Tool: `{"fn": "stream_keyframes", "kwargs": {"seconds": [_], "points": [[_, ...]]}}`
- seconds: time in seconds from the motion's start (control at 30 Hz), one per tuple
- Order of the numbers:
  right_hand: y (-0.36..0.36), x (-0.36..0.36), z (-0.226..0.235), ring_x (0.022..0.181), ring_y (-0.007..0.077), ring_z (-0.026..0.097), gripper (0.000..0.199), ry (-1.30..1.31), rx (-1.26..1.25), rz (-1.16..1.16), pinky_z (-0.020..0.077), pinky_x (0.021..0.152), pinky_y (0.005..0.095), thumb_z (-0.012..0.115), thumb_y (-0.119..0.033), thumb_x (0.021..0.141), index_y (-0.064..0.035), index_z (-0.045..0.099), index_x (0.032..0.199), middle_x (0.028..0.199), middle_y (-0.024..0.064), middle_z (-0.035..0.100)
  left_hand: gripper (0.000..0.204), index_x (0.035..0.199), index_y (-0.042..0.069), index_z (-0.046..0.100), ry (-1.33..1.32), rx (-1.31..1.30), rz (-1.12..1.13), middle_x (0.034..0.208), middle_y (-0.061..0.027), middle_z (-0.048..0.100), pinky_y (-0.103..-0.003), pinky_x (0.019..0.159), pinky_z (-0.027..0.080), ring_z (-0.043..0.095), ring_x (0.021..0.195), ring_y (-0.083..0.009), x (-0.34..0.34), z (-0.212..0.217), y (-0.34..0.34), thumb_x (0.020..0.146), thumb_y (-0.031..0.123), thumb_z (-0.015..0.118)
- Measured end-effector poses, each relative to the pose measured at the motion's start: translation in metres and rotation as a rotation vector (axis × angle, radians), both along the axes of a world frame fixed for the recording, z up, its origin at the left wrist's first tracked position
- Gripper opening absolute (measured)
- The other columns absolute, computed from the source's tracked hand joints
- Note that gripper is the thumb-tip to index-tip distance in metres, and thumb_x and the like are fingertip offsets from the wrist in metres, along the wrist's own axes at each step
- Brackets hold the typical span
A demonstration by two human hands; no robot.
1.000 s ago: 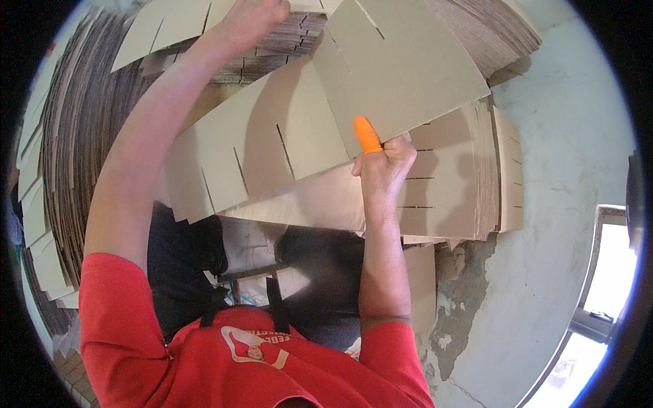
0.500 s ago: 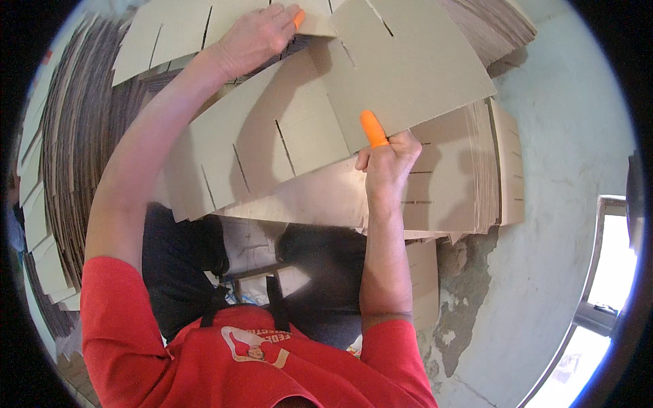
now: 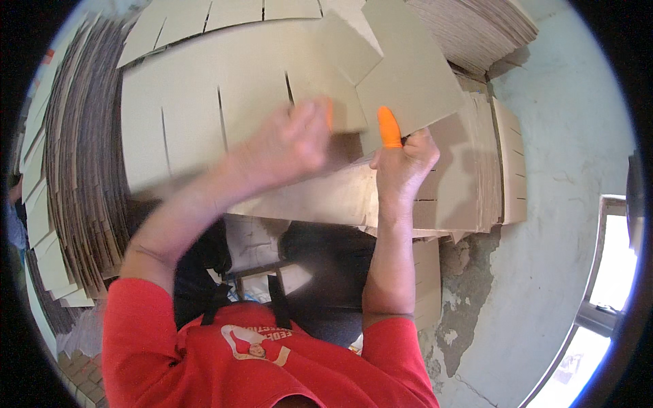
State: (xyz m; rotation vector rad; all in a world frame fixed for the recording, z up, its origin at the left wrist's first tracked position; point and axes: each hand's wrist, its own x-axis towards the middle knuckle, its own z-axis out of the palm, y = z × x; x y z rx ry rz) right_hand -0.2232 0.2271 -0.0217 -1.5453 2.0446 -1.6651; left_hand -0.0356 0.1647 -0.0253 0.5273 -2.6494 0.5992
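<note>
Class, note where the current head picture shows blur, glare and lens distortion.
Head view: the left hand is badly blurred, the right hand crisper; head view: the window is blown out to white; head view: the fisheye curves the window's edge, and the picture's corners are black.

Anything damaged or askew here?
Yes: the pale wall has a ragged grey bare patch, just below the right-hand cardboard stack in the picture; its surface looks flaked off. The left-hand stack's edges are uneven too.
</note>
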Motion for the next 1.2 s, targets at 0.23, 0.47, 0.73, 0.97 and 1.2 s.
{"fn": "stream_keyframes", "kwargs": {"seconds": [0.23, 0.47, 0.73, 0.97, 1.2], "points": [[0.005, 0.004, -0.001, 0.063, 0.0108, 0.053, 0.016, -0.103, 0.03, -0.021, 0.0465, 0.059, 0.0282, 0.075, -0.004, 0.082, 0.0031, 0.068, 0.095, 0.08, 0.0148, 0.07, 0.067, 0.124, 0.0, 0.058, 0.689, 0.454, 0.061, 0.118, -0.0158, 0.062, -0.041, 0.084, 0.051, 0.059, 0.092, -0.0312, 0.003, 0.023, 0.0, 0.069, 0.028, 0.081], [-0.001, 0.017, 0.0, 0.058, 0.0147, 0.052, 0.013, -0.058, 0.014, 0.039, 0.044, 0.055, 0.0299, 0.075, -0.004, 0.082, 0.0021, 0.068, 0.091, 0.074, 0.0157, 0.067, 0.054, 0.128, 0.003, 0.054, 0.27, -0.081, 0.415, 0.129, -0.0089, 0.056, -0.04, 0.089, 0.049, 0.053, 0.109, -0.0287, 0.011, 0.001, -0.182, 0.077, 0.01, 0.07], [0.002, 0.001, -0.019, 0.051, 0.0208, 0.049, 0.019, -0.042, -0.001, 0.017, 0.0406, 0.05, 0.0332, 0.079, -0.006, 0.078, 0.0027, 0.062, 0.074, 0.064, 0.0171, 0.06, 0.041, 0.12, 0.001, 0.056, 0.206, -0.103, 0.208, 0.121, -0.0087, 0.057, -0.034, 0.086, 0.053, 0.054, 0.108, -0.0249, 0.003, 0.01, -0.18, 0.08, 0.004, 0.058], [0.0, 0.003, -0.021, 0.05, 0.0233, 0.05, 0.011, 0.035, -0.033, 0.067, 0.0399, 0.043, 0.0327, 0.071, 0.004, 0.077, 0.0036, 0.06, 0.077, 0.067, 0.0155, 0.058, 0.043, 0.12, -0.001, 0.055, 0.251, -0.226, 0.215, 0.12, -0.0098, 0.056, -0.032, 0.084, 0.054, 0.055, 0.101, -0.0245, 0.002, 0.016, -0.173, 0.078, 0.003, 0.058], [0.0, 0.01, -0.015, 0.053, 0.0351, 0.056, 0.02, 0.021, -0.054, 0.017, 0.0419, 0.048, 0.039, 0.079, -0.004, 0.077, 0.003, 0.061, 0.075, 0.065, 0.0216, 0.059, 0.037, 0.113, -0.001, 0.06, 0.297, -0.219, 0.231, 0.118, -0.0097, 0.058, -0.032, 0.08, 0.056, 0.056, 0.102, -0.0236, 0.006, 0.018, -0.152, 0.075, 0.001, 0.059]]}}
